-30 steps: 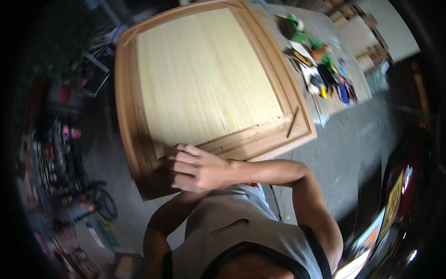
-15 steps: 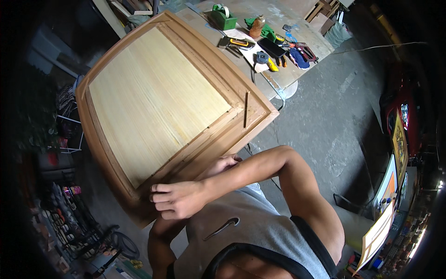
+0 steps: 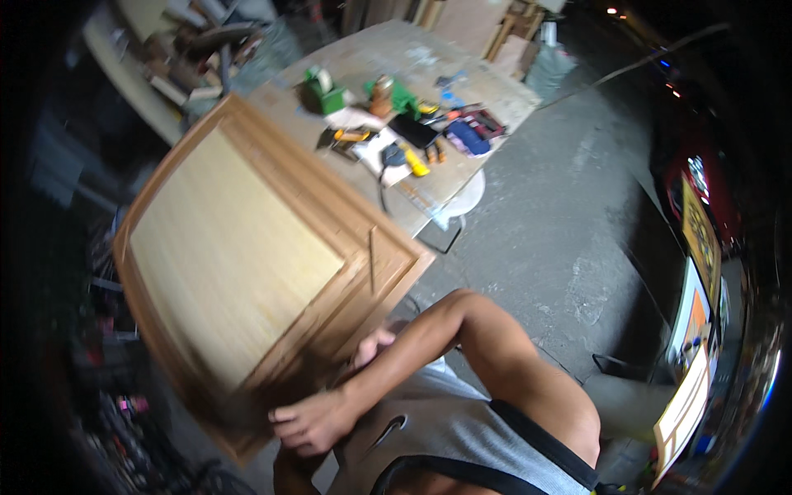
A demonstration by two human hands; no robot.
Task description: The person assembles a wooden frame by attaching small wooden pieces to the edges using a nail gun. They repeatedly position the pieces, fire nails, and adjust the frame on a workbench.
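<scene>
The right hand (image 3: 318,421), arm bent across the chest, closed its grip on the near edge of the panel (image 3: 239,272). The left hand (image 3: 371,346) touched that edge; its grip was hidden. The bench (image 3: 429,58) lay beyond the panel.

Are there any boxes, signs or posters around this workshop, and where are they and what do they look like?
Green box: on the far workbench, left end, small and squarish, with a pale roll on top.
Brown can: just right of the box, upright cylinder, label too blurred to tell.
Yellow and orange posters: at the right edge, flat rectangles with bright panels.
No lit screen can be made out.
</scene>
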